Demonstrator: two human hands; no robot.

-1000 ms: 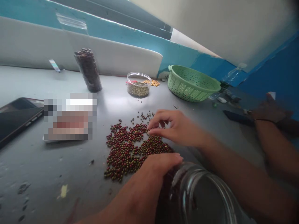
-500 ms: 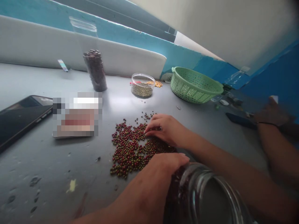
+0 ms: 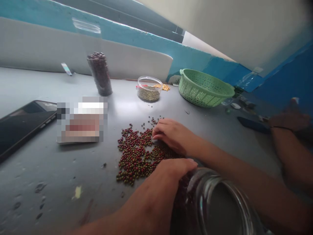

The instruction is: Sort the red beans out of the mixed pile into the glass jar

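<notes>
A loose patch of small red and green beans (image 3: pixel 134 153) is spread over the grey table. At its right edge my right hand (image 3: pixel 172 135) rests low, fingers curled in and closed; whatever they hold is hidden. My left hand (image 3: pixel 163 186) wraps round a clear jar (image 3: pixel 202 192) at the bottom of the view, thumb along its side near the neck. Dark red contents show through the jar's wall, and its round mouth faces up toward me. The left fingers are mostly hidden by the hand and jar.
A tall clear container of dark beans (image 3: pixel 100 75), a round tub of green beans (image 3: pixel 149 93) and a green basket (image 3: pixel 205 91) stand toward the wall. A phone (image 3: pixel 26 124) and a blurred-out item (image 3: pixel 81 120) lie left. Another person's arm (image 3: pixel 288 143) is at right.
My right fingers have curled in more tightly at the beans' edge. My left hand and the jar have barely moved. The other person's hand at right has shifted slightly.
</notes>
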